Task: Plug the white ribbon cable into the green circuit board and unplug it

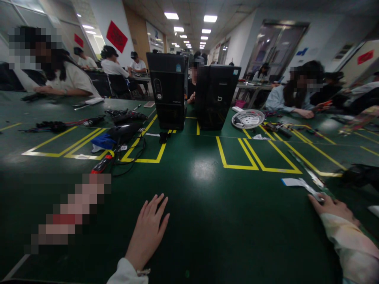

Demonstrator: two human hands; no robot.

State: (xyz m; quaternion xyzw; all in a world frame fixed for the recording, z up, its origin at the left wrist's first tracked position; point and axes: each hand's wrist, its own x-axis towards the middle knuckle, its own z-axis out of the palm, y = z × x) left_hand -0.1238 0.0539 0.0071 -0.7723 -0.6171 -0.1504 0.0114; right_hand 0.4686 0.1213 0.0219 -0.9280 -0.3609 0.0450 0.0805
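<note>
My left hand (149, 228) lies flat, palm down, on the dark green table (207, 221), fingers together and pointing away; it holds nothing. My right hand (333, 207) reaches out to the right and its fingertips touch a thin flat strip (308, 185) lying next to a white slip of paper (291, 182). Whether the fingers pinch the strip is not visible. Both wrists wear light sleeves.
Yellow tape boxes (237, 157) mark the table. Two black computer towers (168, 88) (216, 96) stand mid-table, a white fan grille (248, 118) to their right. Cables, a blue object (102, 141) and a red-handled tool (102, 165) lie left. Other people sit around.
</note>
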